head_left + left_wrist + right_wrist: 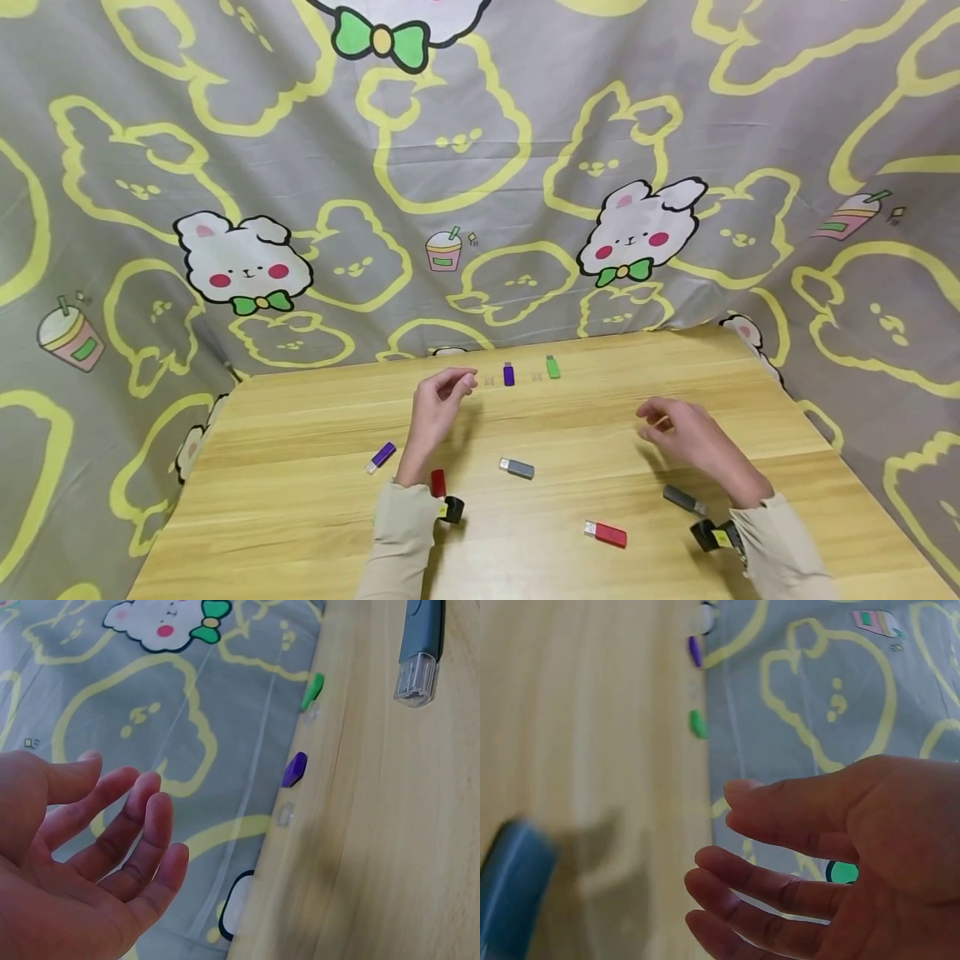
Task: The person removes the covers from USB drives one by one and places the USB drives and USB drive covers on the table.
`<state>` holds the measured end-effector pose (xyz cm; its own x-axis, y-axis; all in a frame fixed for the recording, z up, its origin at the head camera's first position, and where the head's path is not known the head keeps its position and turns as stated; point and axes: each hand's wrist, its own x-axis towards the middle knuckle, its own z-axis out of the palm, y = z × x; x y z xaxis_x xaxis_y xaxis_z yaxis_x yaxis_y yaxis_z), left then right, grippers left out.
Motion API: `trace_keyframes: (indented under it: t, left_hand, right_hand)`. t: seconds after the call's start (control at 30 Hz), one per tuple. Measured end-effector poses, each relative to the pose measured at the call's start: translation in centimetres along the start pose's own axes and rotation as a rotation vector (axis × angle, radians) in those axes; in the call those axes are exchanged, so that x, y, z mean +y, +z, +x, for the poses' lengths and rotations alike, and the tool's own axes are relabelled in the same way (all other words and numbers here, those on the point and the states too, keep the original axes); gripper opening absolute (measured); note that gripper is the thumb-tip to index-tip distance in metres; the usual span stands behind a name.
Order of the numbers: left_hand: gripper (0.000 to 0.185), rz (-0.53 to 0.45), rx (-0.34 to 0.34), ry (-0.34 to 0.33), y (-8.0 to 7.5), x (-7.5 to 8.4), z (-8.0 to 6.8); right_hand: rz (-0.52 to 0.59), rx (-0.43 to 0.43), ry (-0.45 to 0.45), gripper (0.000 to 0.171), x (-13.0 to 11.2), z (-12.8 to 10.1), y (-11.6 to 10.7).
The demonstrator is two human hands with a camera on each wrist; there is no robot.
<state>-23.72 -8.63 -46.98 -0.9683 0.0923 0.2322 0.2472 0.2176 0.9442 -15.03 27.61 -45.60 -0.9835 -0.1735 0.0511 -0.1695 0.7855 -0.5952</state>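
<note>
My left hand point(437, 410) hovers over the table with loosely bent fingers and nothing in them. Just right of its fingertips, at the back edge, lies a purple USB flash drive point(508, 374), with a green USB flash drive point(552, 367) beyond it. Small clear caps point(286, 815) lie beside these two. My right hand point(688, 435) is also raised and empty, its fingers slightly bent. Nearest to it is a dark grey USB flash drive point(683, 500), partly in view as a blue-grey body point(514, 889) in the right wrist view.
On the wooden table point(300, 517) lie a grey drive point(517, 468) in the middle, a red drive point(609, 534) in front, and another purple drive point(382, 457) at left. A second red drive point(438, 482) is partly hidden by the left wrist. A patterned curtain point(480, 292) stands behind.
</note>
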Motion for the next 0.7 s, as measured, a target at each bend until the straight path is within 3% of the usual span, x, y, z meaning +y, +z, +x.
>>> trace_keyframes:
  t: [0.13, 0.33, 0.43, 0.5, 0.7]
  left_hand:
    - [0.018, -0.010, -0.009, 0.003, -0.1, 0.6, -0.1]
    - [0.017, 0.006, -0.036, 0.011, -0.7, 3.3, -0.9]
    - [0.017, -0.002, -0.040, 0.015, -0.8, 3.7, -1.3]
    - [0.017, -0.003, -0.034, 0.020, -0.9, 3.6, -1.3]
    - [0.018, 0.000, -0.021, 0.020, -0.7, 0.3, -0.4]
  right_hand:
    - [-0.021, -0.060, 0.020, 0.021, 0.8, -1.4, 0.0]
    - [-0.061, -0.156, 0.055, 0.024, 1.6, -3.2, 0.3]
    - [-0.086, -0.189, 0.058, 0.024, 1.9, -4.0, 0.5]
    - [-0.097, -0.203, 0.060, 0.026, 2.0, -4.4, 0.6]
    - [-0.127, -0.201, 0.059, 0.028, 1.8, -5.1, 1.2]
